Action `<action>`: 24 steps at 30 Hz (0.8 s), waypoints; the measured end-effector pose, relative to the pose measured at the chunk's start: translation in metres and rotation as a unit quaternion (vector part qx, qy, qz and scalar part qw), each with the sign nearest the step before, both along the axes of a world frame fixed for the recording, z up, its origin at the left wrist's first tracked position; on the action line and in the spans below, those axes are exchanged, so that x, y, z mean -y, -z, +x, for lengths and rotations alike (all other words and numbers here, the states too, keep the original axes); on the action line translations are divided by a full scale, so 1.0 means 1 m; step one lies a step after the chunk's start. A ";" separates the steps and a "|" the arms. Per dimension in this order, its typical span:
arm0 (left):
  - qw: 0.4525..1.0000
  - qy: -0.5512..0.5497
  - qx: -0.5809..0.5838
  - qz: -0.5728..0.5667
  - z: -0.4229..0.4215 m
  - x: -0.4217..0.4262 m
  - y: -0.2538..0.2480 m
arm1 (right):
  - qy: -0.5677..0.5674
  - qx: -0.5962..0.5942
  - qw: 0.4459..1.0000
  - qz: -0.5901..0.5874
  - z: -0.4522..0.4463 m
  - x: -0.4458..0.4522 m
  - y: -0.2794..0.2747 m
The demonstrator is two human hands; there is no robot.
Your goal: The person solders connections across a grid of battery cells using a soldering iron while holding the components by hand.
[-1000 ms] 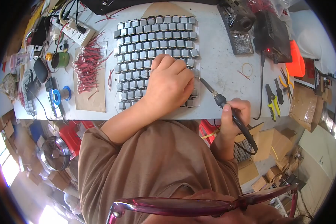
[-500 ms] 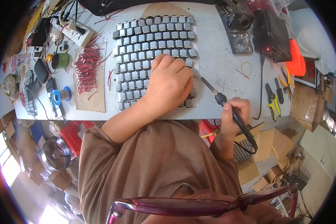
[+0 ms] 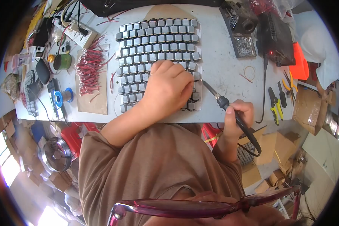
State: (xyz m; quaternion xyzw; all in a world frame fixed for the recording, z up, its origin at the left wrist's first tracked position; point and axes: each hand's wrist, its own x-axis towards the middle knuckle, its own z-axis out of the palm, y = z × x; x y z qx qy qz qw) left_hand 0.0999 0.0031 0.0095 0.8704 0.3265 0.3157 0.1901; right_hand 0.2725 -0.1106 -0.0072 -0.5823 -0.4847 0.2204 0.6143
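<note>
Rows of small silver metal blocks [image 3: 154, 48] lie on a pale board on the table. Over the lower right part of these rows is my left hand [image 3: 168, 84], its fingers curled down and closed; whatever they pinch is hidden beneath them. My right hand [image 3: 238, 115] is wrapped round the dark handle of a soldering iron [image 3: 223, 101]. The iron slants up and left, and its tip is close to the right edge of the rows, near the left fingertips. Whether the tip touches a block cannot be made out.
Red wires with white ends [image 3: 89, 71] are heaped on cardboard at left, near a blue solder spool [image 3: 64, 97]. A soldering station [image 3: 275, 41] and a tip-cleaner stand [image 3: 239, 28] occupy the back right. Yellow-handled cutters [image 3: 275, 105] lie at the right edge.
The whole view has shifted slightly, with the table sitting a little lower. Against the blocks, my left hand and the iron's tip have moved slightly left. Both grips look the same.
</note>
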 end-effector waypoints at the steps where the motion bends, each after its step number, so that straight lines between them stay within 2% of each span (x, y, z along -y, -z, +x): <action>1: 1.000 0.000 0.000 -0.001 0.001 0.001 0.001 | -0.003 -0.006 1.000 0.000 0.000 0.001 0.001; 9: 0.999 -0.028 -0.011 0.033 0.000 -0.002 0.005 | -0.014 -0.016 1.000 -0.015 -0.002 0.005 0.003; 19: 0.998 -0.057 -0.009 0.007 -0.006 -0.012 0.003 | 0.011 0.016 1.000 0.002 -0.004 0.003 -0.003; 24: 0.999 -0.046 -0.004 0.017 -0.002 -0.013 0.006 | 0.007 -0.009 1.000 -0.001 -0.006 -0.008 -0.004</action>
